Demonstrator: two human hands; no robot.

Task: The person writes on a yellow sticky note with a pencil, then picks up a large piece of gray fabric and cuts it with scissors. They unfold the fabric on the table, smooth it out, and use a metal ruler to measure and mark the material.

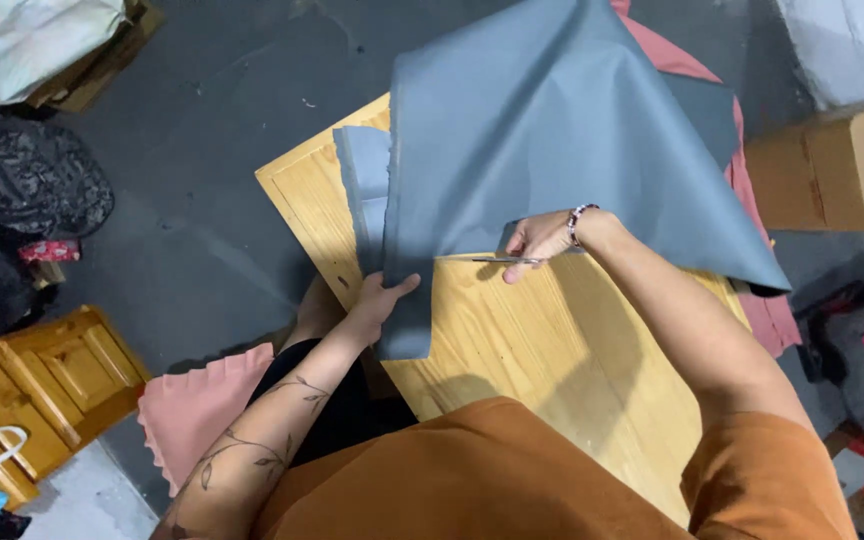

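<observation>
On the wooden worktop [512, 340] I see a large sheet of grey fabric [542, 130], part lying flat, part lifted and draped off toward the far right. My left hand [380, 298] pinches the near strip of that fabric at its left edge — thumb on top, grip pressed together on the cloth. My right hand [540, 240] has its grip closed round a pair of scissors [507, 260], blades pointing left and sitting in a slit in the fabric; I can't tell if the blades are apart. Beaded bracelet [578, 220] on the right wrist. Pink cloth [197, 400] lies on the floor by my left forearm — more reddish fabric [752, 200] shows under the grey sheet. Cardboard box [832, 170] well to the right, wooden panel [42, 390] at lower left.
</observation>
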